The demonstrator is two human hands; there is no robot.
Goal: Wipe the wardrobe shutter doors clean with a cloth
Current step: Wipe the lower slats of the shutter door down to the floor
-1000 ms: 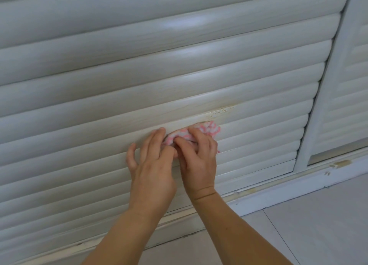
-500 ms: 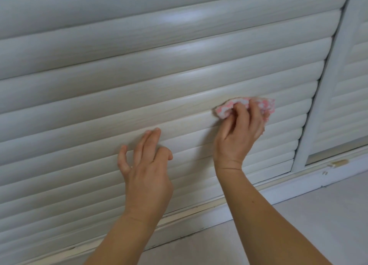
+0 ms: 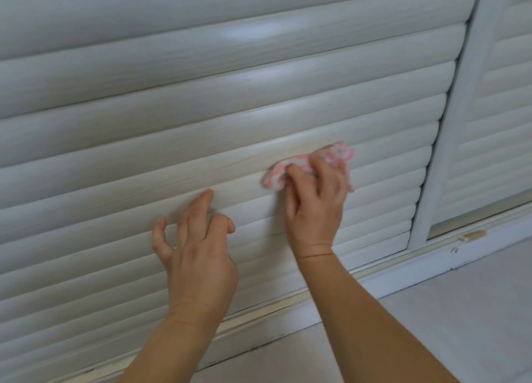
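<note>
Two bare forearms enter from bottom centre. Left hand (image 3: 198, 247) at centre frame, fingers loosely spread and curled, fingertips touching a slat, holding nothing. Right hand (image 3: 316, 207) just right of it, fingers bunched and pressing a pink-and-white cloth (image 3: 305, 166) against the white shutter door (image 3: 201, 100), right of centre. Vertical frame post (image 3: 449, 140) at right, second louvred door (image 3: 501, 109) at far right. Pale floor (image 3: 431, 310) lower right. No readable writing or labels anywhere.
</note>
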